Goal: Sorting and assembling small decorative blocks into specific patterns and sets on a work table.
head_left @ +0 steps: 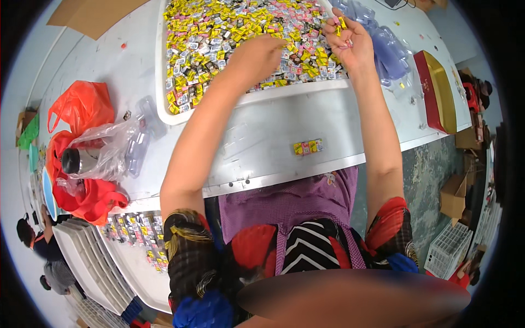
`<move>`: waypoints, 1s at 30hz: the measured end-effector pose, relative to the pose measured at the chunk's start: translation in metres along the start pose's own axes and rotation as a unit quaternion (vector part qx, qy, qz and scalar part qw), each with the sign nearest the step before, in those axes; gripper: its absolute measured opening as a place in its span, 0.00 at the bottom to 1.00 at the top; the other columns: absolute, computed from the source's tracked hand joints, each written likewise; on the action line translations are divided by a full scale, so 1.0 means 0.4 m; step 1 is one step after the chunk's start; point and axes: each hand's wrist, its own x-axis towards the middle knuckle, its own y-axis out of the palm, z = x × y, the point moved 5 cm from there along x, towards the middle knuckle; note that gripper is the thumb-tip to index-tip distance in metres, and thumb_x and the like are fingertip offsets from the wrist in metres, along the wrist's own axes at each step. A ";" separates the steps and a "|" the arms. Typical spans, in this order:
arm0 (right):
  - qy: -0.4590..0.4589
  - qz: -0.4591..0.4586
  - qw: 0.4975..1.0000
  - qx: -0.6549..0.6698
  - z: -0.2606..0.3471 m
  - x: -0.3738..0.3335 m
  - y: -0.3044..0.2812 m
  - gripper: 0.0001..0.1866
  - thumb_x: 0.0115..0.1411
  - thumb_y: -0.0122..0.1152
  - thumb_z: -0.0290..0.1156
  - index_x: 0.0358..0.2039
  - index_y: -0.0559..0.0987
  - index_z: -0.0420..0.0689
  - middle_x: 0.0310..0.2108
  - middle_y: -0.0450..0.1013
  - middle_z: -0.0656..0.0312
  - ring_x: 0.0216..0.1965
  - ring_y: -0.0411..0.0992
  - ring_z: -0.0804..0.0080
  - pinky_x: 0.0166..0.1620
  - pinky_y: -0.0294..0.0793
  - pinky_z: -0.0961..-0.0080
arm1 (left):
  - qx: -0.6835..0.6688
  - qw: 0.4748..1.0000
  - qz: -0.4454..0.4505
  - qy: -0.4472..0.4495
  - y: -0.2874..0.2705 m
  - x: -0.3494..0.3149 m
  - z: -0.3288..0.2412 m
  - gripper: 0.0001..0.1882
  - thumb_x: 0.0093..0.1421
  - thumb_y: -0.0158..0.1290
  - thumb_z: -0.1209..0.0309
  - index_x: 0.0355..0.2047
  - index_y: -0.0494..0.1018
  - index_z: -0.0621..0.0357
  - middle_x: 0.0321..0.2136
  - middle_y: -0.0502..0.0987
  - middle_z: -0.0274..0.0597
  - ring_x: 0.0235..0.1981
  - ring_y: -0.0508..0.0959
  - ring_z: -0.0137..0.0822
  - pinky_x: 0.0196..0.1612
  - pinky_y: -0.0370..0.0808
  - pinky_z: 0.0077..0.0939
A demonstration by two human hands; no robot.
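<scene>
A large white tray (pixel 257 97) full of small printed blocks in yellow, pink, white and black lies across the table. Over the middle of it is my left hand (pixel 256 61), its fingers curled together and pointing right; whatever they may hold is hidden. My right hand (pixel 353 46) is turned palm up above the tray's right edge. Between its bent fingers it holds yellow blocks (pixel 340 24), and a pink and white block (pixel 348 44) rests against the palm. Close to the table's front edge lies a short row of blocks (pixel 308 147), side by side.
Clear plastic containers (pixel 389 52) and a red box with a gold inside (pixel 437 90) stand to the right. Red bags (pixel 87 106) and a bagged dark-capped bottle (pixel 74 160) sit left. Stacked white trays (pixel 90 268) are lower left, near people. A white crate (pixel 448 249) stands lower right.
</scene>
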 end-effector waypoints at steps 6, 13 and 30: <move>-0.044 -0.021 0.997 -0.066 0.000 -0.094 0.037 0.18 0.68 0.45 0.34 0.52 0.65 0.34 0.35 0.67 0.52 0.34 0.63 0.68 0.19 0.56 0.86 | 0.112 0.990 0.090 -0.007 0.106 0.071 -0.035 0.18 0.60 0.51 0.62 0.49 0.72 0.52 0.41 0.75 0.48 0.43 0.76 0.48 0.44 0.73 0.42; -0.109 -0.147 0.976 -0.119 0.012 -0.276 -0.012 0.19 0.67 0.49 0.36 0.51 0.66 0.34 0.39 0.69 0.52 0.34 0.65 0.73 0.18 0.55 0.89 | 0.113 0.984 0.135 0.034 0.107 0.040 -0.034 0.12 0.60 0.49 0.63 0.35 0.74 0.59 0.38 0.74 0.49 0.38 0.77 0.52 0.39 0.74 0.45; -0.003 -0.268 0.781 -0.564 -0.089 -0.430 -0.061 0.10 0.64 0.54 0.32 0.39 0.78 0.40 0.33 0.70 0.65 0.29 0.66 0.77 0.25 0.62 0.87 | -0.269 0.936 0.120 -0.195 0.055 -0.227 -0.135 0.10 0.59 0.56 0.72 0.40 0.79 0.60 0.33 0.79 0.37 0.31 0.75 0.25 0.34 0.72 0.19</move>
